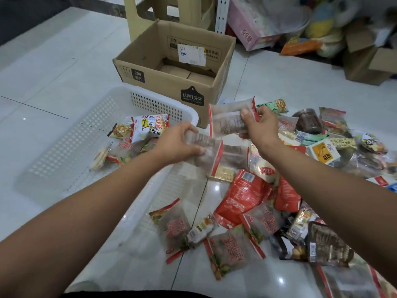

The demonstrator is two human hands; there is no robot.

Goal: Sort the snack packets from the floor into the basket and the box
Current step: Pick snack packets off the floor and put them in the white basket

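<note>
My left hand (180,141) grips a clear packet with a red edge (211,155) over the right rim of the white plastic basket (71,134). My right hand (258,124) holds a similar clear red-edged packet (227,121) in the air, just right of the basket's far corner. Several packets lie in the basket's far end (139,130). An open cardboard box (171,61) stands behind the basket. A heap of snack packets (279,190) covers the floor on the right, under and past my right arm.
A dark jar (309,122) sits among the packets at the right. Behind the box stand a beige stool (163,11), a pink carton (247,29), soft toys and more cardboard boxes (369,61). White floor tiles (43,67) stretch to the left.
</note>
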